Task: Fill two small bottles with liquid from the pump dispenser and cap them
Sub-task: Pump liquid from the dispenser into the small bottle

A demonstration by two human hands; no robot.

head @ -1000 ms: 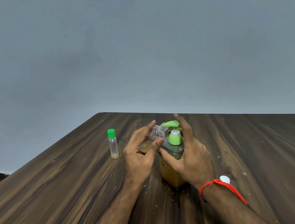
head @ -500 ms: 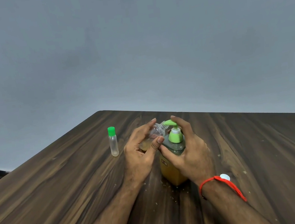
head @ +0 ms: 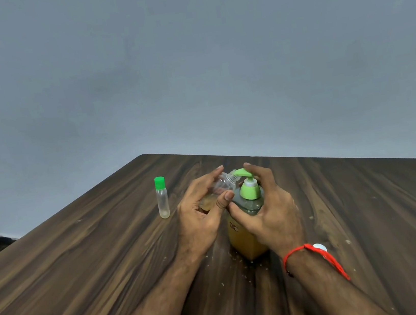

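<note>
The pump dispenser (head: 248, 221) is seen in the head view standing upright on the dark wooden table (head: 83, 268), a little to the 5 o'clock side of the picture's centre. Amber liquid is held in its lower part, and a green pump head (head: 244, 176) is fitted on top, its spout pointed toward 10 o'clock. The shoulder of the dispenser is gripped by the right hand (head: 270, 210), the thumb curled across the front and a finger laid over the pump head. An uncapped small clear bottle (head: 221, 184) is held tilted by the left hand (head: 201, 211), pinched between the thumb and the fingers, with its open neck brought up to the spout; whether the two touch cannot be told. A little amber liquid is seen in its lower end. A second small bottle (head: 162, 200), clear and closed with a green cap, is stood upright at 9 o'clock from the left hand, well apart from it. A red thread (head: 319, 256) is worn round the right wrist, and a small white cap (head: 320, 248) is seen on the table just behind it. Pale specks are scattered over the table around the dispenser's base.
</note>
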